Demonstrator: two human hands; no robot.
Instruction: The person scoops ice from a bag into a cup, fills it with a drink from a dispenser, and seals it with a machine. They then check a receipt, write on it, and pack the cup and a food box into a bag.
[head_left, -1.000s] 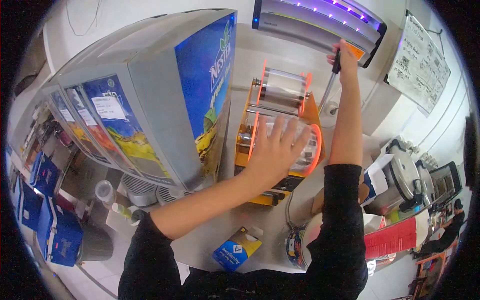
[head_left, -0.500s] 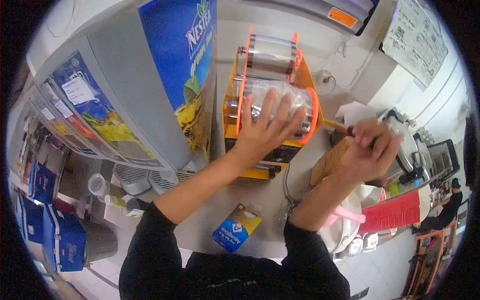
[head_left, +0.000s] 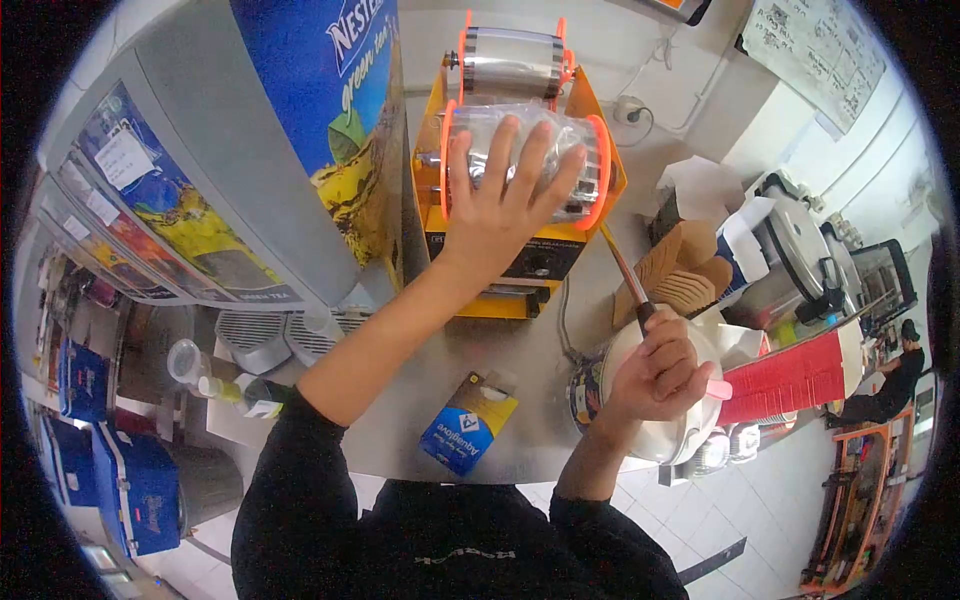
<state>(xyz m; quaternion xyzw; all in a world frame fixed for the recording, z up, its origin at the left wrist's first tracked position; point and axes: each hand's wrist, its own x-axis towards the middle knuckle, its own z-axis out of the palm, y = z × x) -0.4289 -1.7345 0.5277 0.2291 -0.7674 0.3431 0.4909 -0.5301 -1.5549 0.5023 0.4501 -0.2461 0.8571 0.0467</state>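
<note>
Spreading flat over the front film roll (head_left: 483,135), the left hand (head_left: 490,220) is pressing or resting with its palm down and its fingers pointing away from the person. The roll is lying directly beneath these fingers, its long axis running crosswise, left to right, roughly square to them; the hand is not closing around it. The rear film roll (head_left: 512,60) is sitting beyond the fingertips, apart from them, with its axis running nearly parallel.

The right hand (head_left: 660,370) is clenching the dark grip (head_left: 647,313) of the metal lever (head_left: 622,262). From this fist, the lever is extending obliquely away and leftward, its far end reaching the right side of the cup sealing machine (head_left: 500,303). The machine body is lying beyond and to the left of the right hand, and below the left palm toward the person. The right hand is the one engaging the lever; the left hand is lying nearer to both rolls.

Brown cartons (head_left: 685,270) are standing just beyond the right fist. A white lid (head_left: 655,440) is lying beneath it. An Aquaglove box (head_left: 465,440) is resting between the forearms, touching neither hand.
</note>
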